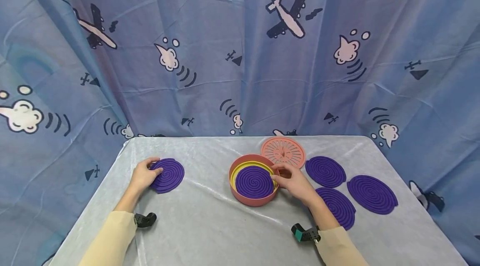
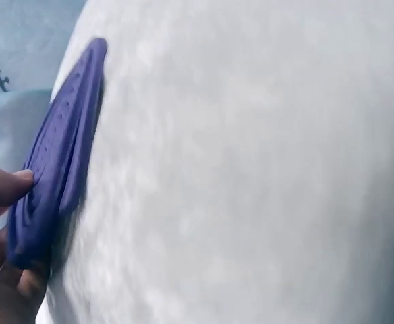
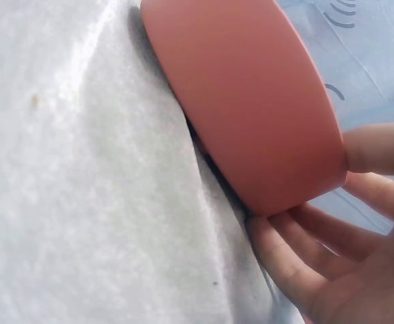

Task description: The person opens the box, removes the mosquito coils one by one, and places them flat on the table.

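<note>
In the head view my left hand (image 1: 143, 175) pinches the left edge of a purple spiral mosquito coil (image 1: 170, 176). The left wrist view shows this coil (image 2: 62, 142) edge-on, with fingers on both of its faces. At the middle stands a coral round box (image 1: 253, 202) with a yellow lining (image 1: 233, 175), and another purple mosquito coil (image 1: 254, 182) lies inside. My right hand (image 1: 294, 180) grips the box's right side. From the right wrist, the thumb is at the rim and the other fingers lie against the outer wall of the box (image 3: 244, 101).
Behind the box, a coral slotted lid (image 1: 283, 152) lies flat. Several purple coils rest at the right, including one at the back (image 1: 325, 171), one farther right (image 1: 372, 194) and one partly under my right forearm (image 1: 339, 207). A patterned blue curtain (image 1: 210, 62) borders the white-covered table (image 1: 202, 224).
</note>
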`<state>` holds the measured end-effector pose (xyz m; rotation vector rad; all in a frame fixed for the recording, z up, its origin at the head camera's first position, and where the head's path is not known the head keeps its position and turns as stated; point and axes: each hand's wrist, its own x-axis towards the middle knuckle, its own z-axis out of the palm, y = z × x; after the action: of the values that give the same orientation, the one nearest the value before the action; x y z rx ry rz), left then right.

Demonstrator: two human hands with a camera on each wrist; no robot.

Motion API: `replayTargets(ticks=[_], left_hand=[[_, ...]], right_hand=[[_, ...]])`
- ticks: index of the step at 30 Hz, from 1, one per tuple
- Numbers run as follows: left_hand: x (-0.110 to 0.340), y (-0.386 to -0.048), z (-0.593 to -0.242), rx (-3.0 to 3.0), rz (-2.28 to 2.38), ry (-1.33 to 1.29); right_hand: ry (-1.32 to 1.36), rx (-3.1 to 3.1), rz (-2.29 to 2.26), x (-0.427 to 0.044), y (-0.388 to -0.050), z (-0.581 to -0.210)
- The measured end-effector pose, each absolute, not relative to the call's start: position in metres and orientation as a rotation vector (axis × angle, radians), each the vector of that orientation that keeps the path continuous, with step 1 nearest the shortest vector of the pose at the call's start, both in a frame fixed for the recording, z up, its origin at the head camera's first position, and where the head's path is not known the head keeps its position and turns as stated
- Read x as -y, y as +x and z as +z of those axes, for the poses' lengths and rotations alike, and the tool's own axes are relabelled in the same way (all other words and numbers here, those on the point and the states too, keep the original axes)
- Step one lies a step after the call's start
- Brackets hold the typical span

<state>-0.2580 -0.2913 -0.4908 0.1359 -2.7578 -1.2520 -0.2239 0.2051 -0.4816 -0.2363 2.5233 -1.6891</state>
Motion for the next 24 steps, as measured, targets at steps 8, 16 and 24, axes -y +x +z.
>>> replayTargets(ticks=[8,16,24], left_hand=[[0.298,-0.252,-0.485,2.785,-1.099,0.108],[0.276,-0.254,-0.472,2.765,-0.998,-0.032],[0.239,-0.258,-0.463,2.745,-0.999,-0.171]], right_hand=[[-0.220,-2.524,-1.689,-0.205,-0.225,-0.482],[-0.214,-2.526,-1.686,-0.207,-0.225,-0.481],[-0.225,-2.530,-1.683,-0.205,-0.224,-0.481]])
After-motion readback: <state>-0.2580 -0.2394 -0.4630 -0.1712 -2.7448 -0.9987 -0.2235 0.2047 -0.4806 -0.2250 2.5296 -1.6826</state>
